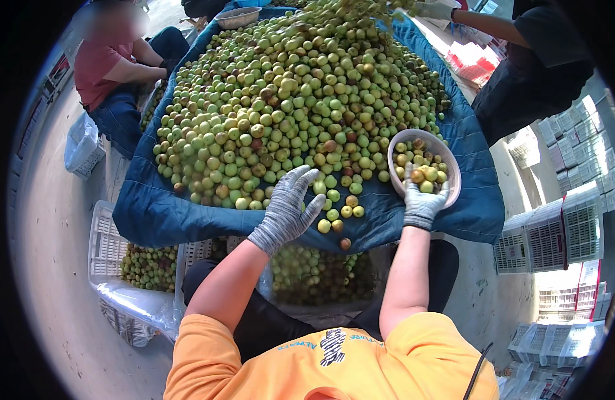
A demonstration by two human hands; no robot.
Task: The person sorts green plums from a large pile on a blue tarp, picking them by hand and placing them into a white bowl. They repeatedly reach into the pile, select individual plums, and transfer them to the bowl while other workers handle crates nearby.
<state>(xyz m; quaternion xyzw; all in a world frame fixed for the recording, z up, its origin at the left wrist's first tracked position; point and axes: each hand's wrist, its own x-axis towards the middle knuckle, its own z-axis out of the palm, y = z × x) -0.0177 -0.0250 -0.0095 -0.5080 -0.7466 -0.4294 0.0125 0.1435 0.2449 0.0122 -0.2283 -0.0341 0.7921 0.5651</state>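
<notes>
A large heap of green and brownish jujubes [301,113] covers the blue quilted cloth [167,217] in front of me. My left hand [287,208], in a grey-striped knit glove, hovers at the heap's near edge with thumb and fingers apart and nothing in it. Several loose jujubes [337,215] lie just right of it on the cloth. At the right stands a pale round bowl [450,160], partly filled with jujubes. Inside its near side, my gloved right hand [424,201] has its fingers curled about a yellow-brown jujube [417,176]; the fingertips are partly hidden among the fruit.
Below the cloth edge, between my legs, is a container of jujubes [321,273]. A white crate [107,237] with jujubes and plastic film stands at the left. One person [117,73] sits far left, another [527,73] far right. Stacked crates [554,230] line the right side.
</notes>
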